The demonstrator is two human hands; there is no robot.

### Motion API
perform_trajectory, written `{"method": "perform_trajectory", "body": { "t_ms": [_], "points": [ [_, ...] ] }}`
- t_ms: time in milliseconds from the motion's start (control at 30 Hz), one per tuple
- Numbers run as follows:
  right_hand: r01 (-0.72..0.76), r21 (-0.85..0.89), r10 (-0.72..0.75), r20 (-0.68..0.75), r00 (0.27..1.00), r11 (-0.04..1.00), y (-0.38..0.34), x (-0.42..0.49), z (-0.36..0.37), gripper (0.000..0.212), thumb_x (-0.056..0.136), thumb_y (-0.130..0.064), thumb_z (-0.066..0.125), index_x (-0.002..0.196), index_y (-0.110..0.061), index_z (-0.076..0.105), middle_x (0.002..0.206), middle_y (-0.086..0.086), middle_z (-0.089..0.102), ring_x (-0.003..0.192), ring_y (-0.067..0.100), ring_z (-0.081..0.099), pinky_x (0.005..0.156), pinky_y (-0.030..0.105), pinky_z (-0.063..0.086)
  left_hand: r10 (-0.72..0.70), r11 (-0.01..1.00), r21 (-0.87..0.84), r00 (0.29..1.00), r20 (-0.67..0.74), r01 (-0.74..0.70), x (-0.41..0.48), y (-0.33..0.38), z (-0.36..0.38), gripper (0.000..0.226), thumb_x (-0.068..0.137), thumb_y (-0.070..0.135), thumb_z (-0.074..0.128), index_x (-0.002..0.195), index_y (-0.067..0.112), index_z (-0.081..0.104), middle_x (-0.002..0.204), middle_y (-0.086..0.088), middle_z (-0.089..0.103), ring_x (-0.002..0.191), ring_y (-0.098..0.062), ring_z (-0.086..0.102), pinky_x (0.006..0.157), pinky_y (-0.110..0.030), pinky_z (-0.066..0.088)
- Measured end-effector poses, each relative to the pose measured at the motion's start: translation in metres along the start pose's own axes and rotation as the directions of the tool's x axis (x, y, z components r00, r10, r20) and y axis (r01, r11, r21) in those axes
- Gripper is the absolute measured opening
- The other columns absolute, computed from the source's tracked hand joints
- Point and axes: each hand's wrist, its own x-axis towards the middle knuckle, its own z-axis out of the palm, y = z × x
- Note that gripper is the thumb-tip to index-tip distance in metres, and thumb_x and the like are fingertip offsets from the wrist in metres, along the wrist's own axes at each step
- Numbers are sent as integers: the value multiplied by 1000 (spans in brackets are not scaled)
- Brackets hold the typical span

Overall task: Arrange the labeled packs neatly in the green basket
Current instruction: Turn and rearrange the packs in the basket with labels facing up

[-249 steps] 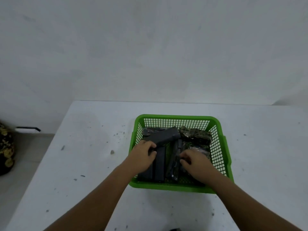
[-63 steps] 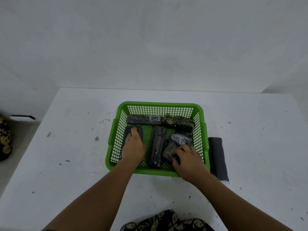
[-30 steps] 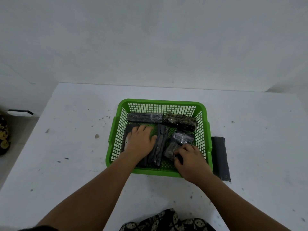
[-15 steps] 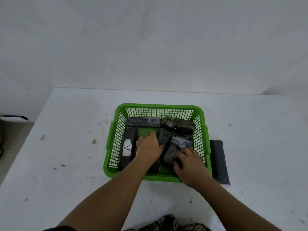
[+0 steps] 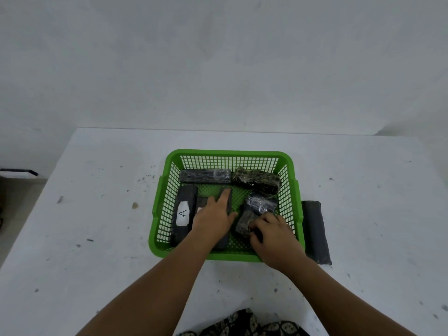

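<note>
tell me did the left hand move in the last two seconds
Yes. The left hand slid right, off the pack labeled A by the basket's left wall, onto the next pack.

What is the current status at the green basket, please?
Left hand flat on a dark pack beside the pack labelled A. Right hand gripping a small pack. One dark pack lies outside the green basket.

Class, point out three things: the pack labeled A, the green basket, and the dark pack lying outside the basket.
Pack A (image 5: pixel 183 212), head view, white label.
Green basket (image 5: pixel 230 153), head view, far rim.
Outside pack (image 5: pixel 316 231), head view, middle.
</note>
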Motion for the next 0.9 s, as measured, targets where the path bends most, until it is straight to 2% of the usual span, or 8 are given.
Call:
{"method": "perform_trajectory", "body": {
  "t_ms": [133,267,367,533,600,700,767,900],
  "points": [
    [-3,1,3,0,1000,1000,2,0,1,31,89,-43,42,111,-26,57,111,-1,50,100,19,39,85,36,41,105,989,109,992,-76,-97,1,-11,1,52,92,37,39,141,34,22,140,-15,32,121,-39,32,96,-52,36],
    [-2,-1,2,-5,1000,1000,1,1,1,31,89,-42,42,111,-26,57,111,-2,49,101,20,38,87,36,40,183,975,128,983,-20,-179,16,-16,-2,63,87,45,48,141,38,18,157,5,14,140,-36,10,108,-61,19],
    [0,0,0,-15,1000,1000,1,0,2,31,89,-41,43,112,-26,57,111,-1,49,101,19,38,87,34,40,200,958,199,979,41,-204,20,-14,1,73,84,50,51,143,36,11,156,1,17,139,-39,13,109,-61,15],
    [4,-4,-4,-12,1000,1000,2,0,2,32,89,-42,42,112,-26,57,112,-2,49,102,19,38,88,34,39,165,962,220,986,2,-162,23,-8,2,73,81,52,56,141,34,17,151,-3,24,133,-40,21,109,-59,15],
    [8,-1,-8,-13,1000,1000,2,1,3,31,89,-42,42,111,-26,57,112,-2,49,103,19,38,88,34,39,148,962,231,989,12,-147,22,-12,5,72,85,55,49,144,36,12,155,0,18,137,-41,16,111,-61,9],
    [9,2,-9,-16,1000,1000,2,1,3,28,89,-41,42,108,-27,56,112,-3,49,104,19,38,87,35,40,107,965,234,993,53,-117,16,-21,12,69,91,59,34,145,42,-4,160,9,-2,142,-43,1,111,-62,-3],
    [1,10,-1,-14,1000,1000,1,1,3,27,90,-41,42,107,-27,56,113,-3,49,104,19,38,86,36,40,101,966,235,994,51,-111,12,-22,17,67,92,59,30,144,43,-8,160,9,-9,143,-42,-6,111,-63,-5],
    [-6,13,6,-13,1000,1000,0,1,3,27,90,-42,41,106,-26,56,113,-3,49,104,18,38,86,36,41,73,974,216,997,-11,-69,8,-18,21,65,92,57,35,144,45,-2,160,-4,2,143,-40,-2,112,-61,-1]
  ]
}}
